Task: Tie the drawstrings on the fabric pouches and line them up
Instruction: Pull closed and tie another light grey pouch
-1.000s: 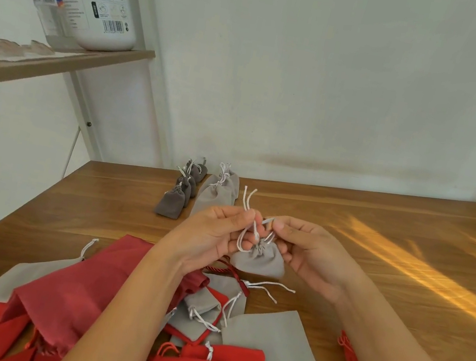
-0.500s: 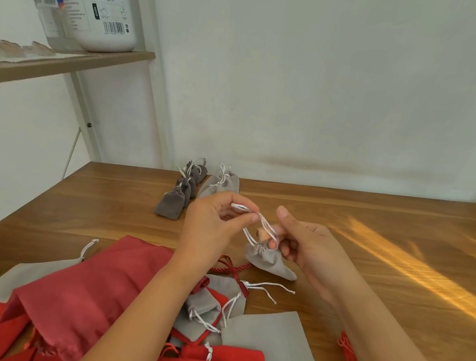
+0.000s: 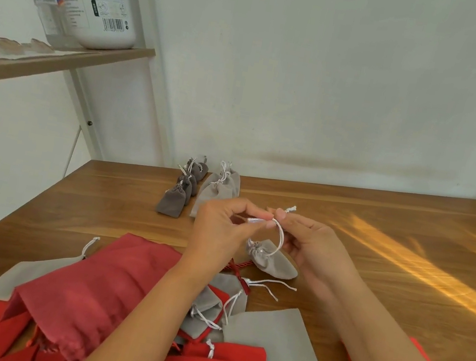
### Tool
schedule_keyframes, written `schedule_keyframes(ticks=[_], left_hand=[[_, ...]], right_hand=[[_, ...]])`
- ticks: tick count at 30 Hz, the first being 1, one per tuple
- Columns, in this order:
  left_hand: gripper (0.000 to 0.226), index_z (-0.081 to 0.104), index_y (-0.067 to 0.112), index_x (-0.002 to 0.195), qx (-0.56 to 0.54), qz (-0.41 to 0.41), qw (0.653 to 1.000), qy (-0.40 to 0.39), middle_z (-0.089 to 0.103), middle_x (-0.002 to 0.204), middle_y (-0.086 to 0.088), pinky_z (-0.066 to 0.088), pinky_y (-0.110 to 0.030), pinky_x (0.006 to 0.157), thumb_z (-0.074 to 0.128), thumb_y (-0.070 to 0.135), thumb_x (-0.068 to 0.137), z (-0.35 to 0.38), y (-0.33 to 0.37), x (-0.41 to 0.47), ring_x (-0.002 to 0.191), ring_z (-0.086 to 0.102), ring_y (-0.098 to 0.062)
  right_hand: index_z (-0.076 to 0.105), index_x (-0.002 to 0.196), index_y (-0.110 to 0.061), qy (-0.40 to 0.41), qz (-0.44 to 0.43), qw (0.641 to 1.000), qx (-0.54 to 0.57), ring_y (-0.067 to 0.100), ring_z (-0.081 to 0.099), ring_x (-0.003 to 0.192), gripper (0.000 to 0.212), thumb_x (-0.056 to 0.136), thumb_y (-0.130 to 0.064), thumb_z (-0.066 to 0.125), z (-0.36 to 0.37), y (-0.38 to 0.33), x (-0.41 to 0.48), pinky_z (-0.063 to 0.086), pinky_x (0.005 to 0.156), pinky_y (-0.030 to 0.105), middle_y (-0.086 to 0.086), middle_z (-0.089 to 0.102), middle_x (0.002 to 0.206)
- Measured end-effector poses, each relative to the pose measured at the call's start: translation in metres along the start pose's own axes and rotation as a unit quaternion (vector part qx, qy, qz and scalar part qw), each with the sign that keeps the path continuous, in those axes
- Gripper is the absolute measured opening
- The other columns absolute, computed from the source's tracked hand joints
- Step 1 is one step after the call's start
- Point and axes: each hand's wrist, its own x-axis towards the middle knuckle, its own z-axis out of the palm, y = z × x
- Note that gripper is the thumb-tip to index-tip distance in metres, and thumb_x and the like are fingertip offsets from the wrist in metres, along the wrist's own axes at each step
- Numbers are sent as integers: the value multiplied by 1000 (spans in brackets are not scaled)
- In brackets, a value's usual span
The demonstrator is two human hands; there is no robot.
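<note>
My fingers [image 3: 268, 223] pinch the cord [image 3: 281, 239]: left hand [image 3: 222, 228] holds one end and right hand [image 3: 313, 252] the other, so the loop stands open for knotting. Under my forearms the untied pile [image 3: 280, 347] crowds the near tabletop [image 3: 384, 301]. Just past it the cinched grey pouch [image 3: 275, 260] dangles from the cord. Farther off, tied rows [image 3: 183, 193] mark where it belongs.

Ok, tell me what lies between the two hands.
Head view: a white drawstring spans from left hand to right hand, with the grey pouch below it.
</note>
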Motion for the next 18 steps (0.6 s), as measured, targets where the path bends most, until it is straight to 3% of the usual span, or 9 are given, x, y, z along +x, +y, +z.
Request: schedule_keyframes(ticks=[5,8,10,12,14,16,18], left_hand=[[13,75,18,89,-62,-42,997,-18,75,88,6,50,-14,81,63,14,89,-2,-2,4,87,67,-3],[22,71,10,94,-159,-76,984,-18,74,102,-5,51,-28,94,50,16,96,-1,-4,5,104,67,-16],[25,63,8,90,-227,-95,969,-25,73,96,-11,52,-31,94,41,16,100,0,-2,6,102,68,-21],[26,54,9,86,-319,-121,939,-37,69,74,-7,54,-31,88,35,17,102,1,0,7,86,70,-20],[23,51,9,85,-380,-128,915,-37,48,55,1,55,-28,73,36,17,100,-1,1,8,58,58,-12],[18,52,8,86,-374,-133,917,-43,32,52,5,47,-21,53,42,19,96,-2,1,8,46,37,-7],[18,54,7,84,-311,-135,939,-60,29,52,7,33,-16,43,45,19,95,-3,1,7,43,28,-5]], right_hand=[[65,83,-7,43,54,980,187,13,64,68,24,98,-15,49,-4,-2,9,55,63,21,4,71,73],[56,78,-10,46,84,957,275,14,70,65,29,101,-18,42,-10,-5,12,57,60,25,6,73,75],[56,79,-9,48,96,938,330,16,70,59,28,102,-17,41,-14,-5,14,58,54,26,5,70,67],[56,81,-7,58,89,921,375,14,66,52,26,102,-14,40,-17,-6,16,58,54,25,3,62,55],[53,81,-6,56,76,912,399,10,55,42,27,102,-13,39,-18,-8,16,58,56,24,-1,48,46],[52,80,-6,32,72,917,391,8,40,38,28,102,-13,38,-17,-9,15,54,49,22,-4,34,45],[52,79,-6,8,69,936,346,7,31,37,29,102,-12,36,-13,-10,13,42,39,19,-5,29,46]])
